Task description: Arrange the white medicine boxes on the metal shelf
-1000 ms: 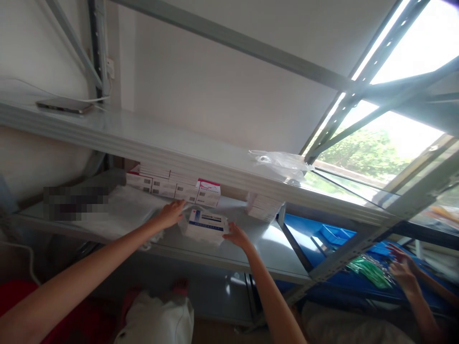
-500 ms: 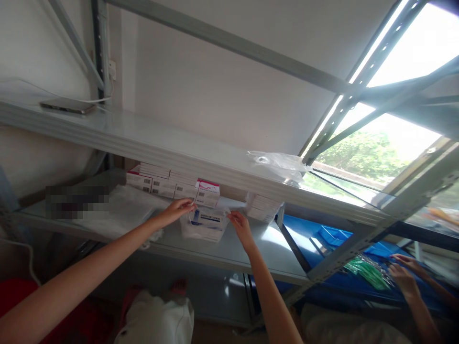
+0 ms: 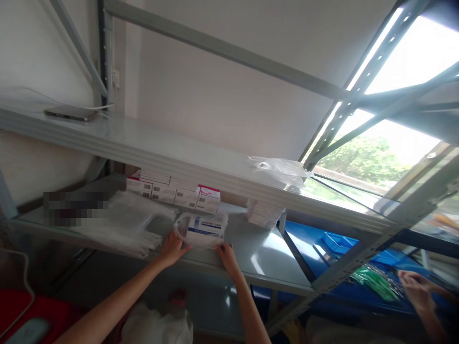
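So we've got the bagged box (image 3: 203,229) sitting mid-frame near the front lip of the shelf (image 3: 265,258), left hand (image 3: 172,248) curled on the bag's lower left corner and right hand (image 3: 225,252) flat-ish against its front edge, fingers loosely open. That plastic looks slippery, so a tug could slide the box off the lip, or drag the loose bags (image 3: 125,229) at left along too.

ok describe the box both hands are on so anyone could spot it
On the grey metal shelf, lower level, near its front edge, sits a white box with a blue band, wrapped in a clear plastic bag. The left hand and right hand touch it; the red-topped white boxes behind are unbagged.
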Demonstrator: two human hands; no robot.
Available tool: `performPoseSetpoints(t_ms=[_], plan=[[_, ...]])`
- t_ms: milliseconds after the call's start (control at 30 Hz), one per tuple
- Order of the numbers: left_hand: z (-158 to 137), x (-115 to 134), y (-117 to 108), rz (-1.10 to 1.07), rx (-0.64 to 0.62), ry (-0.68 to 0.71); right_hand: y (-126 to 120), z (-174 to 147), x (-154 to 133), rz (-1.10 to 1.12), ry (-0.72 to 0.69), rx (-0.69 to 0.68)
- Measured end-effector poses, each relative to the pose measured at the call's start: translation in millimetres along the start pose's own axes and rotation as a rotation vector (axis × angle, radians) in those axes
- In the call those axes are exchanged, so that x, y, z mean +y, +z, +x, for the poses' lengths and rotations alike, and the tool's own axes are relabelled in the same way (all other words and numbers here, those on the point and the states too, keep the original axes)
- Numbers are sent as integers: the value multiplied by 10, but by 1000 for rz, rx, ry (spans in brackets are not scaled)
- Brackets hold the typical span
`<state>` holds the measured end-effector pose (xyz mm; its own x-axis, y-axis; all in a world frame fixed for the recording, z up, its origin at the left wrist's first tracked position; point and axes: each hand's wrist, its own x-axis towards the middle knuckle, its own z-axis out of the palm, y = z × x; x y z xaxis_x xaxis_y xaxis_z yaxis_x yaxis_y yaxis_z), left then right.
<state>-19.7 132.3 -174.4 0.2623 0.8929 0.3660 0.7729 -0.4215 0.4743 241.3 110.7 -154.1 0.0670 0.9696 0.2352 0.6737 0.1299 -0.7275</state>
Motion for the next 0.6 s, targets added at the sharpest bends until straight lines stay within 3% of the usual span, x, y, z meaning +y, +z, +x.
performPoseSetpoints(t_ms=[200,400,600], plan=[[-17,157,71,104,135,15,50,-97,-147,48,26,239],[42,151,56,70,177,-11,21,-104,-234,113,20,394],[4,210,58,83,146,-19,64,-76,-302,152,116,513]])
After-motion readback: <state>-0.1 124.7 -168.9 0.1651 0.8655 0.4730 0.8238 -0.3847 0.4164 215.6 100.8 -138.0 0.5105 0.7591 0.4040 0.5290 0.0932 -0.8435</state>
